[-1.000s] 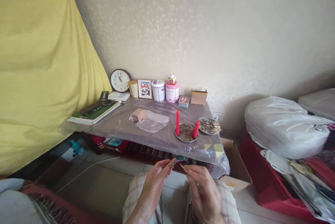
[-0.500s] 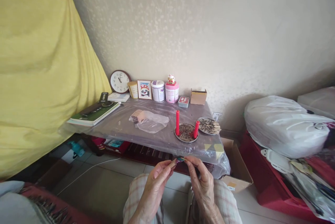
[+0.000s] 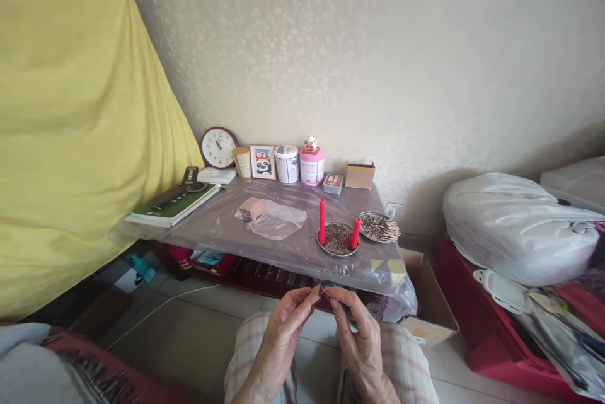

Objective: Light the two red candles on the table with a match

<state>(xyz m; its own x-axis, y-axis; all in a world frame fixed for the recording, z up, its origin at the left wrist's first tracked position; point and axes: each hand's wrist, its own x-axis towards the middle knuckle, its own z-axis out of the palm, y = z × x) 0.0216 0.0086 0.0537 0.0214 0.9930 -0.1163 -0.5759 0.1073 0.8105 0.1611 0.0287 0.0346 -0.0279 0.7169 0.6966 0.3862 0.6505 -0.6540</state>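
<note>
My left hand [image 3: 286, 328] is closed on a small tan matchbox [image 3: 314, 295], tilted up in front of my knees. My right hand [image 3: 357, 328] is closed in a pinch on a thin match [image 3: 325, 291], whose tip is at the box's right edge. No flame shows. Beyond my hands, a tall red candle [image 3: 322, 221] and a shorter, leaning red candle [image 3: 356, 234] stand on a round plate [image 3: 338, 253] strewn with dark bits. A second plate [image 3: 362, 237] beside it carries many matchsticks [image 3: 390, 230].
The low table [image 3: 217, 234] has a plastic cover. On it are a crumpled clear bag [image 3: 278, 221] with a small carton [image 3: 250, 208], a green book [image 3: 172, 205], a clock [image 3: 219, 147] and several tins along the wall. A cardboard box [image 3: 430, 303] and red bin [image 3: 491, 341] stand right.
My right hand has shifted slightly left, bringing the match up against the matchbox edge. The view has moved a little; things on the table stay in place.
</note>
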